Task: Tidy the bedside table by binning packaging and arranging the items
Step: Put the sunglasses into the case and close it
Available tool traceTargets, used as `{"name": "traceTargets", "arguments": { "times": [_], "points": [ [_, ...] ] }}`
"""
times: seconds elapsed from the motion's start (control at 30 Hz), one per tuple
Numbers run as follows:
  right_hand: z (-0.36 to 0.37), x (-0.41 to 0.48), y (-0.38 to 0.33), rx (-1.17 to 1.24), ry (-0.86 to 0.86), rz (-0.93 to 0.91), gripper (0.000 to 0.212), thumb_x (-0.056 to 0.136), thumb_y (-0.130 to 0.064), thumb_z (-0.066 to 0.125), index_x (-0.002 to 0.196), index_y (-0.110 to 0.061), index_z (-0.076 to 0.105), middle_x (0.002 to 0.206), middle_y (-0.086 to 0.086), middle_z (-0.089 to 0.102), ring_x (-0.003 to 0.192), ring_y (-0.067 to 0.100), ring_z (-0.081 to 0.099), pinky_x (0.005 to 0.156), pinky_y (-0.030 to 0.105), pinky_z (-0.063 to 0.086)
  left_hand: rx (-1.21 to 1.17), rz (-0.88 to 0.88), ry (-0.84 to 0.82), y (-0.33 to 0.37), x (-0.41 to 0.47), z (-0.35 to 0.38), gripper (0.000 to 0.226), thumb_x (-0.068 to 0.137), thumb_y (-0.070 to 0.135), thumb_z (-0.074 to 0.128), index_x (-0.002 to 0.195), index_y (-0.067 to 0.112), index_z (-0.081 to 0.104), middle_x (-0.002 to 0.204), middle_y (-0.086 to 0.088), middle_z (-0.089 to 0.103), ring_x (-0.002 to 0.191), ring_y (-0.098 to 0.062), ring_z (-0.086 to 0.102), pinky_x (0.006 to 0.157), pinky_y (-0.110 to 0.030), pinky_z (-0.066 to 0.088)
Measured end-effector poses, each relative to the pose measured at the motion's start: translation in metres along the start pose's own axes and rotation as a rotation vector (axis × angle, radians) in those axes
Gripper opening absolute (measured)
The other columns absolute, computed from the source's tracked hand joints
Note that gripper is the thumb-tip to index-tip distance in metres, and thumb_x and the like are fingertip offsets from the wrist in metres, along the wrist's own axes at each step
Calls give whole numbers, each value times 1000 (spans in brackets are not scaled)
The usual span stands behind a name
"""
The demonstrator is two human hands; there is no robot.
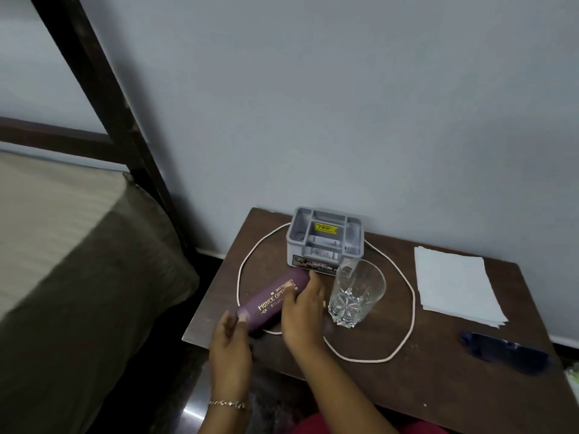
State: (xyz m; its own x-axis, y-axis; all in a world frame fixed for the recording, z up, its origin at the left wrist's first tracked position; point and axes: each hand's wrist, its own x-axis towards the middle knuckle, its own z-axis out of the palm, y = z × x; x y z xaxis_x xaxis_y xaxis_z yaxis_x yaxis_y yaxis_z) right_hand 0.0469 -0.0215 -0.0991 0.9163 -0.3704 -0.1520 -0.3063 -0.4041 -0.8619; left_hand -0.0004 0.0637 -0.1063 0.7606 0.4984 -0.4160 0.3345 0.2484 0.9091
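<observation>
Presently on the dark wooden bedside table (438,386): one purple spectacle case (272,300), gold lettering uppermost, lying slantwise at the table's near left corner, its near end across a white cord (366,361) laid in a wide loop. Right hand (302,311): draped over the case's far half, fingers curled across its top, holding it. Left hand (230,333): at the case's near end, thumb tip touching that end, the other fingers loosely curved and gripping nothing; a thin bracelet (230,404) on its wrist. One cut-glass tumbler (357,292), upright, just beside the right hand and inside the loop. One grey plastic organiser box (326,239) with a yellow sticker, behind the tumbler against the wall. One stack of white paper sheets (454,286), outside the loop to the right. One dark blue wrapper (504,349), crumpled, near the table's right edge, well apart from both hands. One bed (62,245), to the table's left.
</observation>
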Motion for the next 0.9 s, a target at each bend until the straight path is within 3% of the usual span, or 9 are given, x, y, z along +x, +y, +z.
{"name": "traceTargets", "arguments": {
  "times": [0.17, 0.4, 0.57, 0.63, 0.7, 0.77, 0.8, 0.87, 0.9],
  "points": [
    [1, 1, 1, -51, -33, 29, 45, 96, -18, 46, 137, -3, 37, 143, 12, 36, 131, 25, 37, 102, 26, 22, 59, 26, -57, 4, -2, -2, 23, 94, 10, 49, 113, 5, 60, 116, -23, 63, 95, -22, 55, 93, -41, 44],
    [-18, -35, -29, -6, -101, -81, 34, 94, -20, 50, 127, -12, 49, 135, 3, 38, 122, 19, 43, 97, 17, 25, 49, 146, 41, 22, -14, -28, 26, 90, 10, 56, 115, 6, 60, 109, -22, 66, 99, -30, 63, 92, -48, 47],
    [-60, -74, -29, 127, -101, -82, 19, 91, -20, 56, 110, -19, 58, 115, -7, 41, 94, 5, 46, 82, 6, 30, 31, 174, 75, 30, -45, -45, 34, 88, 5, 58, 121, 6, 57, 111, -18, 62, 103, -28, 59, 66, -13, 54],
    [-85, -78, -19, 203, -43, -51, 12, 89, -14, 59, 100, -17, 63, 107, -5, 47, 87, 7, 55, 77, 5, 35, 37, 158, 30, 33, -63, -38, 37, 85, 1, 60, 122, 3, 57, 109, -20, 62, 91, -21, 62, 54, -5, 49],
    [-113, -77, -5, 236, 30, -23, 11, 87, -9, 61, 89, -19, 65, 100, -5, 51, 81, 3, 57, 71, 1, 38, 88, 186, -49, 33, -82, -26, 37, 81, -1, 64, 118, 4, 61, 99, -18, 64, 66, 0, 62, 50, -3, 46],
    [-142, -76, 16, 249, 99, 28, 17, 86, -9, 62, 81, -24, 65, 99, -1, 54, 81, 5, 58, 78, 8, 43, 134, 203, -159, 29, -97, -8, 34, 78, -3, 67, 110, 8, 64, 79, -13, 67, 53, 1, 60, 47, -3, 45],
    [-157, -75, 27, 265, 133, 73, 18, 86, -10, 62, 79, -26, 65, 101, 2, 55, 85, 12, 59, 86, 21, 47, 148, 200, -228, 27, -103, 2, 33, 77, -4, 68, 106, 11, 64, 72, -5, 69, 51, 1, 61, 47, -3, 46],
    [-185, -70, 49, 307, 189, 176, 20, 88, -11, 59, 79, -26, 65, 108, 8, 58, 97, 25, 59, 96, 45, 47, 178, 183, -371, 20, -113, 25, 36, 75, -5, 69, 102, 17, 64, 69, 9, 74, 56, 0, 66, 52, -7, 49],
    [-198, -67, 61, 335, 216, 225, 21, 90, -9, 56, 79, -25, 65, 112, 12, 58, 102, 29, 59, 97, 47, 46, 206, 179, -439, 14, -116, 36, 37, 75, -4, 70, 102, 20, 64, 76, 9, 75, 62, -4, 69, 57, -11, 52]
  ]
}}
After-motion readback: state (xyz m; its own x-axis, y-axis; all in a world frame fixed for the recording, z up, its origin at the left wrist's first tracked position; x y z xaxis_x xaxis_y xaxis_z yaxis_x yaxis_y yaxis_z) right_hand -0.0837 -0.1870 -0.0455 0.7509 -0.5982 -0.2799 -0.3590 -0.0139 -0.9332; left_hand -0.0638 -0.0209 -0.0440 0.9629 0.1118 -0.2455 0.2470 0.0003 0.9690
